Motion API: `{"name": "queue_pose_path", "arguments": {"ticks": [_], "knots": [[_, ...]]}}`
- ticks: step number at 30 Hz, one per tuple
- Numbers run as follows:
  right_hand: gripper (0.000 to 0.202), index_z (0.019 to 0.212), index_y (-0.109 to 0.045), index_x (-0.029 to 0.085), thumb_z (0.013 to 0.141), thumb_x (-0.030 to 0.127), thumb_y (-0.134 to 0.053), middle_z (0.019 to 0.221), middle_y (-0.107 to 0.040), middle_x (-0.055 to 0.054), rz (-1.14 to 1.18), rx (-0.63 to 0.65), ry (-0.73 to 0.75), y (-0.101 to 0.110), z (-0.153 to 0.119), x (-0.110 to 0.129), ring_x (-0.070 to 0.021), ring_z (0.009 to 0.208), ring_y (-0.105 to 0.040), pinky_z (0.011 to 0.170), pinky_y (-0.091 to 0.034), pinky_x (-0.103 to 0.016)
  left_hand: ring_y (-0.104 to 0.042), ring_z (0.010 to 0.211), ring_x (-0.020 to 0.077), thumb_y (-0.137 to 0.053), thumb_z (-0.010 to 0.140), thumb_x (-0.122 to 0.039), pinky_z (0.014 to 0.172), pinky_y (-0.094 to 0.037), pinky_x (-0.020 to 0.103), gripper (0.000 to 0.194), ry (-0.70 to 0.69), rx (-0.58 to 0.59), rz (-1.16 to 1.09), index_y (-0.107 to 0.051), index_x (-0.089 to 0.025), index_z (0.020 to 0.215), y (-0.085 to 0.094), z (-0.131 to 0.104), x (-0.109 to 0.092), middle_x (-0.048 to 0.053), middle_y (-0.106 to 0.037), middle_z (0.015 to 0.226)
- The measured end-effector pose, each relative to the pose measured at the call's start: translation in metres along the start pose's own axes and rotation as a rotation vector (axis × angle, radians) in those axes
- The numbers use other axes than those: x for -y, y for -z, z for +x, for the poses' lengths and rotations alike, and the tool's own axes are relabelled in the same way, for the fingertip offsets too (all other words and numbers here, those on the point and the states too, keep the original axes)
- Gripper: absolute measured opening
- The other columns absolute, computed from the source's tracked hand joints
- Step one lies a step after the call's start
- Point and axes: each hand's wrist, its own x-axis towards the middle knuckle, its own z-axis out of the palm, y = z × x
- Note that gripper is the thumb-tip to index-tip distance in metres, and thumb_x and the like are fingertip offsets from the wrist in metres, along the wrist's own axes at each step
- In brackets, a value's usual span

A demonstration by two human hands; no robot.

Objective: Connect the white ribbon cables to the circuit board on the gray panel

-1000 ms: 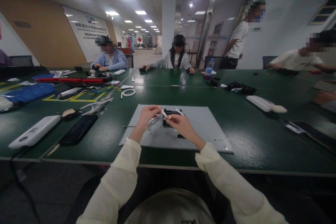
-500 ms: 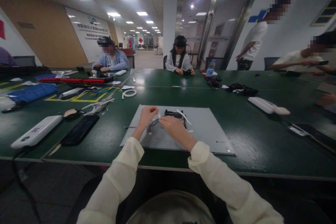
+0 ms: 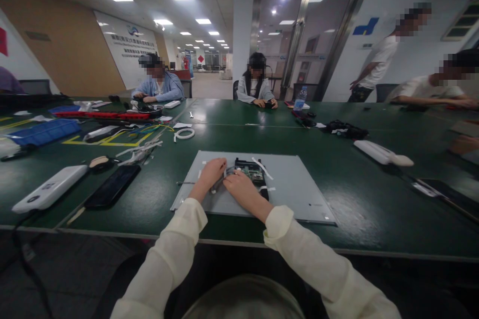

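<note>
A flat grey panel [image 3: 292, 189] lies before me on the green table. On it sits a green circuit board [image 3: 254, 173] in a black frame, with grey cables [image 3: 215, 188] running out to its left. My left hand [image 3: 213, 173] is closed over the cables, and a narrow white strip [image 3: 225, 173] shows at its fingertips. Just beside it, my right hand [image 3: 242, 190] is closed with its fingertips low by the cables; what they pinch is hidden. Another white strip [image 3: 263, 168] sticks up across the frame's right side.
To the left lie a black phone [image 3: 113, 187], a white power bank [image 3: 50, 188], a blue tray [image 3: 45, 131] and loose wires. A white cable coil [image 3: 184, 133] rests beyond the panel. Another white device [image 3: 374, 151] lies right. Several people are around the table.
Both hands have lowered toward the panel, the right one shifting slightly left. More of the circuit board shows now. A standing person at the right has moved further right.
</note>
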Motion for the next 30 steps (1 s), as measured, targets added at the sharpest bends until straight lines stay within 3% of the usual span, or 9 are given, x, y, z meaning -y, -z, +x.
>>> {"name": "queue_pose_path", "arguments": {"ticks": [9, 14, 23, 26, 30], "knots": [[0.017, 0.087, -0.061, 0.012, 0.086, 0.009, -0.044, 0.088, -0.065, -0.008, 0.038, 0.002, -0.014, -0.005, 0.0, 0.002, -0.0179, 0.087, -0.059, 0.1, -0.028, -0.036, -0.058, 0.082, 0.0182, -0.039, 0.088, -0.024, 0.069, -0.037, 0.025, 0.016, 0.079, 0.094, 0.083, -0.054, -0.019, 0.09, 0.003, 0.001, -0.004, 0.008, -0.064, 0.085], [0.023, 0.089, -0.061, 0.012, 0.09, 0.023, -0.041, 0.088, -0.065, -0.01, 0.087, -0.042, 0.038, 0.005, -0.011, 0.009, -0.0192, 0.089, -0.059, 0.102, -0.024, -0.04, -0.059, 0.089, 0.02, -0.042, 0.087, -0.026, 0.073, -0.038, 0.026, 0.017, 0.151, 0.115, 0.11, -0.051, -0.018, 0.1, 0.002, 0.002, -0.005, 0.01, -0.064, 0.092], [0.024, 0.094, -0.062, 0.012, 0.089, 0.027, -0.043, 0.091, -0.065, -0.011, 0.188, 0.007, 0.085, 0.027, -0.034, 0.01, -0.0197, 0.094, -0.058, 0.097, -0.031, -0.037, -0.059, 0.094, 0.0244, -0.041, 0.087, -0.026, 0.076, -0.04, 0.03, 0.026, 0.236, 0.103, 0.169, -0.048, -0.014, 0.108, 0.003, 0.007, -0.011, 0.016, -0.063, 0.097], [0.026, 0.095, -0.064, 0.016, 0.09, 0.029, -0.042, 0.091, -0.066, -0.009, 0.269, -0.032, -0.064, 0.044, -0.04, -0.017, -0.0191, 0.088, -0.06, 0.085, -0.04, -0.032, -0.06, 0.092, 0.024, -0.041, 0.085, -0.02, 0.075, -0.041, 0.029, 0.028, 0.28, 0.095, 0.195, -0.046, -0.013, 0.112, 0.007, 0.012, -0.016, 0.016, -0.063, 0.096], [0.025, 0.093, -0.067, 0.018, 0.087, 0.029, -0.045, 0.093, -0.067, -0.008, 0.352, -0.185, -0.545, 0.053, -0.05, -0.082, -0.0198, 0.084, -0.061, 0.074, -0.043, -0.03, -0.06, 0.088, 0.025, -0.038, 0.084, -0.015, 0.074, -0.041, 0.032, 0.024, 0.238, 0.006, 0.131, -0.049, -0.013, 0.106, 0.014, 0.029, -0.036, 0.015, -0.063, 0.09]]}}
